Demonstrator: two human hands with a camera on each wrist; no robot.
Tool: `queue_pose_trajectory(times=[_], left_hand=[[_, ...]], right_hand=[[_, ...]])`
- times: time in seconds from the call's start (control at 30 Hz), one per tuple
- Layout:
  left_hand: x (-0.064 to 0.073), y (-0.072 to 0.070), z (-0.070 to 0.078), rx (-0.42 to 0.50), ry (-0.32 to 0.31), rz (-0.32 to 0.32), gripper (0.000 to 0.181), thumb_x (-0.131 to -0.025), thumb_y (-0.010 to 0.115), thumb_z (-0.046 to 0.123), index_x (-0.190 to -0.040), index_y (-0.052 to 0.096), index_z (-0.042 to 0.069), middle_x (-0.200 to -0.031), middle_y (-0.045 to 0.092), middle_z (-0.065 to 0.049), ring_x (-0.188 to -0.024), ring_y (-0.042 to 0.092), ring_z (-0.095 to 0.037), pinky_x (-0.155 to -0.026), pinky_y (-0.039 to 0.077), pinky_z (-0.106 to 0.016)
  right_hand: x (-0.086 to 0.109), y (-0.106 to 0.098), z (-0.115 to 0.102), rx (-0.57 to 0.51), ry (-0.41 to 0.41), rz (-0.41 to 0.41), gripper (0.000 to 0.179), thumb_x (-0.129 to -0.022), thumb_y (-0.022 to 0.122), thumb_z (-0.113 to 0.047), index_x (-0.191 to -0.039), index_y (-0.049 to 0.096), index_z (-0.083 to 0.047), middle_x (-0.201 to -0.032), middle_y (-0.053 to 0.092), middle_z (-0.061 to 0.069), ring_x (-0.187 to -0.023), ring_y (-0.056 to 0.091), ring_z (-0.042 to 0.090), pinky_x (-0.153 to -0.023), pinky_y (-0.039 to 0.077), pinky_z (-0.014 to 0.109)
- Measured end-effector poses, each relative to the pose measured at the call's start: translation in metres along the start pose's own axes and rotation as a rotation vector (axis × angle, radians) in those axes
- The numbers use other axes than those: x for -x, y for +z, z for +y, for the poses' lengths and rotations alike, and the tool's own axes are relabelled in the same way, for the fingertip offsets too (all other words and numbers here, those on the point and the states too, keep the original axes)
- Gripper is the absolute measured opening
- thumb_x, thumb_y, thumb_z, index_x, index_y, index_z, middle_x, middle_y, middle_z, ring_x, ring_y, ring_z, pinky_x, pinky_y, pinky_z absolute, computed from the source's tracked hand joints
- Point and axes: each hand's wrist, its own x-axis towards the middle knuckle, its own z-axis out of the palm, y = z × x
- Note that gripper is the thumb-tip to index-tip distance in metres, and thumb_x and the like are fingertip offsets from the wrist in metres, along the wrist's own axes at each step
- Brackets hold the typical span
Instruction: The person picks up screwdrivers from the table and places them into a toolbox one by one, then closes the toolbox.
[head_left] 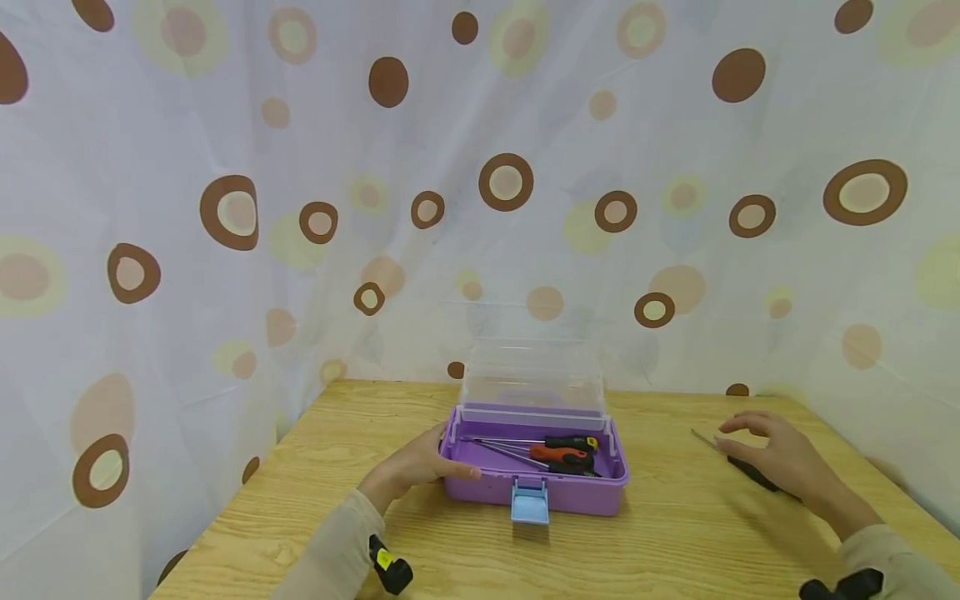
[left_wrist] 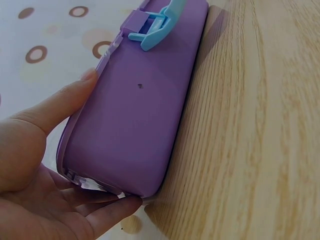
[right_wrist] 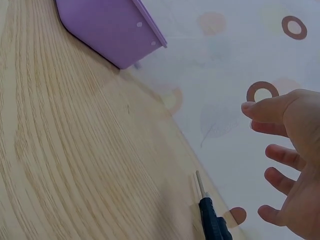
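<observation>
A purple toolbox [head_left: 532, 492] with its clear lid [head_left: 532, 375] raised stands on the table. Inside lie several screwdrivers, one with an orange-red handle [head_left: 562, 456] and others with black handles. My left hand [head_left: 420, 462] grips the box's left end, thumb [left_wrist: 65, 102] along the front rim and the other fingers against the end wall. At the right, a screwdriver [right_wrist: 209, 215] with a dark handle lies on the table. My right hand [head_left: 783, 462] hovers just over it, fingers loosely bent and nothing between them; it partly covers the handle in the head view.
A light-blue latch [head_left: 530, 502] hangs down from the front of the toolbox. The wood-grain table [head_left: 660, 550] reaches back to a white curtain [head_left: 480, 250] with brown and yellow circles, which also runs along both sides.
</observation>
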Motion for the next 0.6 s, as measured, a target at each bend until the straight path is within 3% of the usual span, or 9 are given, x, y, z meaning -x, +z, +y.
queue_pose_trajectory(times=[0.6], left_hand=[[0.000, 0.000, 0.000, 0.011, 0.005, -0.007, 0.106, -0.083, 0.089, 0.031, -0.164, 0.024, 0.010, -0.156, 0.043, -0.018, -0.137, 0.045, -0.036, -0.118, 0.028, -0.057]], right_hand=[[-0.001, 0.002, 0.043, 0.155, 0.023, 0.030, 0.033, -0.100, 0.069, -0.025, -0.106, 0.073, 0.007, -0.134, 0.041, 0.049, -0.120, 0.037, 0.067, -0.088, 0.036, 0.079]])
